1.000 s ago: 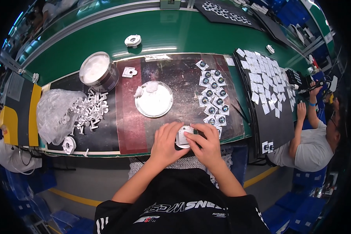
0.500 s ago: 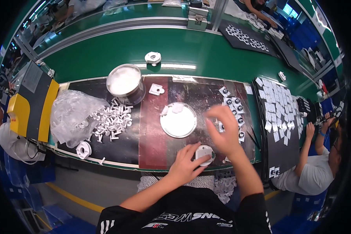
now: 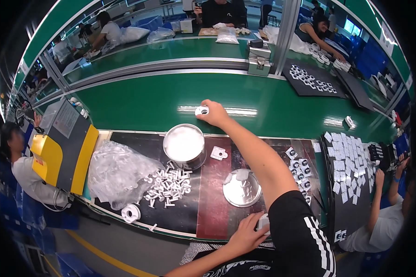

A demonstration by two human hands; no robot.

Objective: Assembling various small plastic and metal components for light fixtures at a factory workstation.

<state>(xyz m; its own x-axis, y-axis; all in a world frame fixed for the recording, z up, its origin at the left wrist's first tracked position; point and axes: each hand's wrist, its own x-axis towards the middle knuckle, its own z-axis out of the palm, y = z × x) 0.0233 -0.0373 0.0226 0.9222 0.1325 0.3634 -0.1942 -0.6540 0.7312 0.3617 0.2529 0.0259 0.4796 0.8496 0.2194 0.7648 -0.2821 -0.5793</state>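
Note:
My right hand [image 3: 215,113] reaches far out over the green surface, its fingers closed around a white ring-shaped plastic part [image 3: 200,111]. Near the front edge, my left hand [image 3: 246,234] grips a white plastic housing [image 3: 263,223], partly hidden by my fingers and right sleeve. Between the two hands lies a shallow round dish [image 3: 239,199] with white bits in it. A clear tub [image 3: 185,144] of white material stands left of my right forearm. Next to it lies a flat white plastic piece [image 3: 219,153].
White pin-like pieces [image 3: 167,187] are heaped beside a clear plastic bag [image 3: 118,173]. A yellow and grey machine [image 3: 62,147] stands at the left. White parts with black centres [image 3: 302,171] sit at the right, near a black board [image 3: 356,203] of white pieces. Another white ring part [image 3: 131,213] lies front left.
My right hand has moved from near the dish to the far green surface and taken hold of the ring part there. My left hand keeps its housing. The view has tilted up.

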